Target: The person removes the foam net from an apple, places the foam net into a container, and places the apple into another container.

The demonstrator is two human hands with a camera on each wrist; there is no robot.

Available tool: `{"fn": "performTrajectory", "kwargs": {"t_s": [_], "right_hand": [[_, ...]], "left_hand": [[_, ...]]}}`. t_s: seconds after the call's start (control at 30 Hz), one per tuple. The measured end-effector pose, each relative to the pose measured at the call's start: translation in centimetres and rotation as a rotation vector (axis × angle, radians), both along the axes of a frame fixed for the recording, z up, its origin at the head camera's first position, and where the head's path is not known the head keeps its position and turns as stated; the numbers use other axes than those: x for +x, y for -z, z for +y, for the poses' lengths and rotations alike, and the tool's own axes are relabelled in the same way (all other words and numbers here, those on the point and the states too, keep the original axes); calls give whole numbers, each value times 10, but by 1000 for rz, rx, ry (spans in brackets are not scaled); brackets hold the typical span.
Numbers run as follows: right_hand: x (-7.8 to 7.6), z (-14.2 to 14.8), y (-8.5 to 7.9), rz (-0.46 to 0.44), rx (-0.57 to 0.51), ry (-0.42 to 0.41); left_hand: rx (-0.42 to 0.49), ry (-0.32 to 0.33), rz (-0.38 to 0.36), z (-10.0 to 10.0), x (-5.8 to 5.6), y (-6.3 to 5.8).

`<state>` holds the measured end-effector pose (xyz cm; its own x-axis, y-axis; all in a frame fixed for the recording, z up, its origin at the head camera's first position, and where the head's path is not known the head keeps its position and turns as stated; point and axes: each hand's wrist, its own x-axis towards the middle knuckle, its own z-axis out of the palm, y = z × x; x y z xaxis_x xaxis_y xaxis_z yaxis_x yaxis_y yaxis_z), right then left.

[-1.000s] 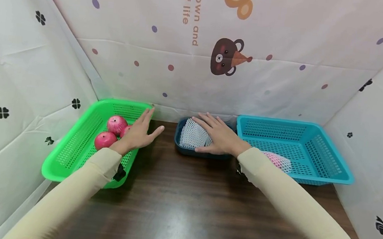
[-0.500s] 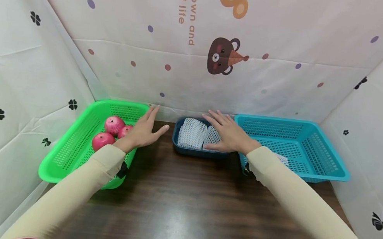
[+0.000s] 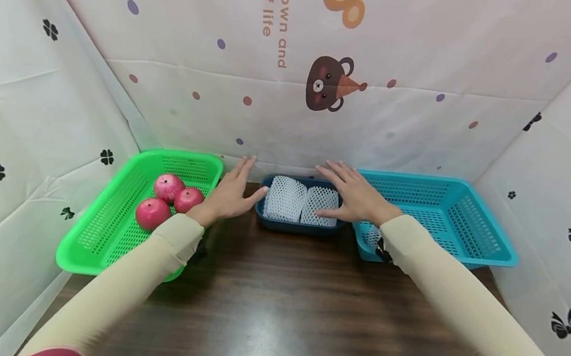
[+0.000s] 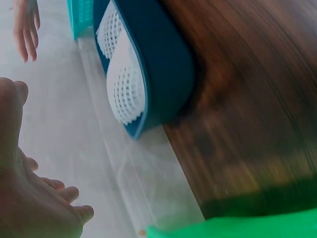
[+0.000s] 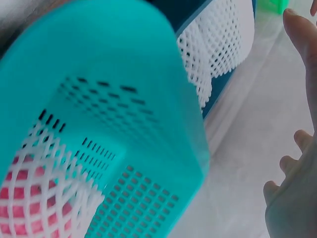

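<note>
My left hand (image 3: 231,195) hovers with spread fingers between the green basket (image 3: 98,222) and a small dark blue box (image 3: 291,227). Over the right end of that box my right hand (image 3: 359,197) is held with its fingers extended, holding nothing. Two white foam net sleeves (image 3: 285,199) lie side by side in the box. Three pinkish-red round fruits (image 3: 153,213) sit together in the green basket. In the right wrist view, a pink fruit in a white foam net (image 5: 37,193) lies inside the blue basket (image 5: 190,148); the right forearm mostly hides it in the head view.
The blue basket stands at the right, close beside the dark blue box. A printed white cloth (image 3: 209,112) hangs behind and along both sides of the dark wooden table (image 3: 262,303). The table's front part lies between the forearms.
Both hands have shifted right, the left moving off the green basket toward the box. The right hand has drawn back from over the foam nets, uncovering them. The camera view has turned slightly.
</note>
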<state>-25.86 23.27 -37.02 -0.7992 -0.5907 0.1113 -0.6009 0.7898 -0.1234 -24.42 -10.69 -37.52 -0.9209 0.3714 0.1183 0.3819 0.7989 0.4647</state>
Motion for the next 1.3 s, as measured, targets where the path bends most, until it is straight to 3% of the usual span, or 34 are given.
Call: {"fn": "performTrajectory", "kwargs": {"t_s": [0.43, 0.77, 1.03, 1.3], "right_hand": [[-5, 20, 6, 16, -4, 59], [-4, 33, 5, -8, 6, 103], [-6, 49, 7, -18, 31, 152], [-7, 63, 6, -84, 5, 168]], "left_hand": [[7, 84, 3, 39, 4, 16], [-19, 97, -34, 58, 8, 30], [-22, 142, -35, 80, 12, 32], [8, 212, -50, 106, 18, 38]]}}
